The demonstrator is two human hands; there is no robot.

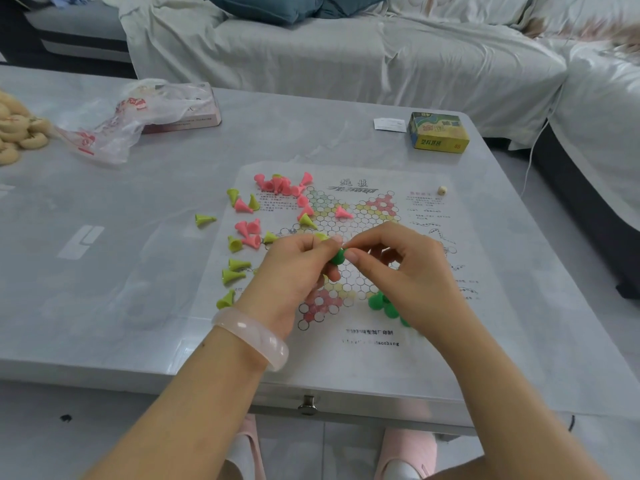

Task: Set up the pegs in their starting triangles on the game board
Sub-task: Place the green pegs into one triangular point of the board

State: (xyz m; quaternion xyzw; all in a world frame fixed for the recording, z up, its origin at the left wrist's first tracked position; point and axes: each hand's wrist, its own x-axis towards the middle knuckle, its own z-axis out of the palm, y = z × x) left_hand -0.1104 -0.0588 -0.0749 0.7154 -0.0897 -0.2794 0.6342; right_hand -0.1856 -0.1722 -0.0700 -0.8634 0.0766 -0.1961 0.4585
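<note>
Stretching across most of the view, a pale grey glossy bench [104, 209] carries a printed paper game board [349, 216] with a star of small circles, laid flat near its front edge. Behind it a sofa [346, 64] draped in light sheets is seen, with a dark teal cushion [270, 6] on top. At the far left of the bench a crumpled plastic bag [114, 123] lies over a pink box [194, 116], beside a heap of beige rings [14, 129] cut off by the frame edge. A yellow-green carton [438, 133] and a white card [389, 124] sit at the far right, and a small die [441, 190] rests on the paper.

Pink pegs [277, 185] and yellow-green pegs [235, 268] are scattered on their sides along the board's left margin, a few on the star itself. One dark green peg [337, 256] is pinched between the fingertips of the left hand [298, 268] and the right hand [398, 268], both closed on it above the board's middle. More green pegs [382, 304] stand at the lower right point (partly hidden under the right wrist, so their number cannot be told). A pale bracelet [252, 337] is worn on the left wrist. The board's print is too blurred to read.
</note>
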